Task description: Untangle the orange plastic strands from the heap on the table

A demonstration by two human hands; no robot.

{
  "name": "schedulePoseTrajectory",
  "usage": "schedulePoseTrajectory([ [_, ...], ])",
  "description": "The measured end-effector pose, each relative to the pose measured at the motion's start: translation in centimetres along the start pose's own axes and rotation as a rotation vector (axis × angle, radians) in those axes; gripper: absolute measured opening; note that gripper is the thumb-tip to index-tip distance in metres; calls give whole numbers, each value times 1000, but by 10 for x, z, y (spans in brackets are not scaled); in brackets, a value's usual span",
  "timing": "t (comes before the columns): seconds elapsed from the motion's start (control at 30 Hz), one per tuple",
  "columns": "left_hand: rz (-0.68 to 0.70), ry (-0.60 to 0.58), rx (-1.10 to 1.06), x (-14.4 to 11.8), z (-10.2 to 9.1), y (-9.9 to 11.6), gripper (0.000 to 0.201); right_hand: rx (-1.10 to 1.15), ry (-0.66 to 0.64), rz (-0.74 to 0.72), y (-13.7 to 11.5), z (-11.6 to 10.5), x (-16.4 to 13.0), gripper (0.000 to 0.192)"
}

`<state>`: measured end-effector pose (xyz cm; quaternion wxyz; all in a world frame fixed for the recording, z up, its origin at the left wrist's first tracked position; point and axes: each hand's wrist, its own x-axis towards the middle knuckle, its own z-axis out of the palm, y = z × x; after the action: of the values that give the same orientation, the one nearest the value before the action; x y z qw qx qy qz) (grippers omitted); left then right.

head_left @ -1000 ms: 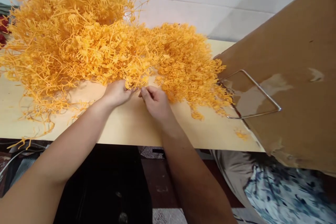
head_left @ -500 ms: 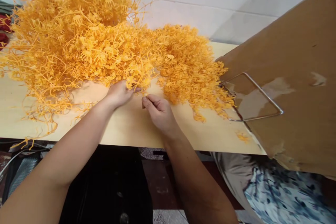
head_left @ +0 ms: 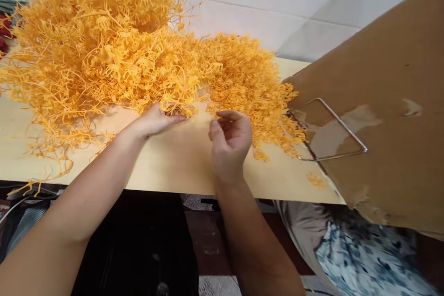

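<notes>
A large heap of orange plastic sprigs (head_left: 114,55), with thin stems and frilly clustered ends, covers the left and back of the table. At its front edge my left hand (head_left: 156,120) is closed on an orange plastic sprig (head_left: 178,101); its thumb points right and the fingers are partly hidden by the orange strands. To its right, my right hand (head_left: 231,141) is raised over the table, fingers curled and thumb against the index finger. Whether something small sits in that pinch cannot be made out. Behind it spreads a lower, denser pile of orange pieces (head_left: 246,78).
The pale table (head_left: 173,166) ends near my body. At right stands a big cardboard box (head_left: 388,101), with a bent metal wire frame (head_left: 343,125) against it. One loose orange piece (head_left: 317,180) lies near the box. A white tiled wall (head_left: 270,4) rises behind; a person's patterned clothing (head_left: 364,259) shows lower right.
My right hand has moved right and slightly up, away from my left hand, and turned. My left hand stays at the heap with its thumb stretched further right.
</notes>
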<state>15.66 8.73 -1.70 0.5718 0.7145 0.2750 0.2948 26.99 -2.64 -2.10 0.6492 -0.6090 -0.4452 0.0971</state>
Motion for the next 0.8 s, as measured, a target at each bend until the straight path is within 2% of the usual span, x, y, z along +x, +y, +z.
schedulePoseTrajectory([
  [0.03, 5, 1, 16, 1, 0, -1, 46, -36, 17, -70, -2, 2, -1, 18],
  [0.1, 3, -7, 55, 2, -1, -4, 44, -117, -61, -137, -5, 6, -2, 17],
  [0.2, 4, -40, 86, 3, 0, -3, 44, -217, -225, -24, -1, 13, 3, 24],
  [0.3, 32, -63, 94, 2, 1, 2, 42, -231, -249, 118, 5, 14, 10, 28],
  [0.4, 63, -66, 129, 1, 2, 6, 38, -266, -299, 128, 7, 11, 14, 24],
  [0.5, 71, -82, 254, 1, 2, 3, 34, -401, -395, 9, 5, 9, 14, 14],
  [0.57, 72, -81, 355, 2, 1, -1, 33, -481, -407, -89, 4, 9, 13, 15],
  [0.8, -14, 2, 652, 3, 7, -3, 31, -543, -235, -388, 0, 15, 6, 20],
])
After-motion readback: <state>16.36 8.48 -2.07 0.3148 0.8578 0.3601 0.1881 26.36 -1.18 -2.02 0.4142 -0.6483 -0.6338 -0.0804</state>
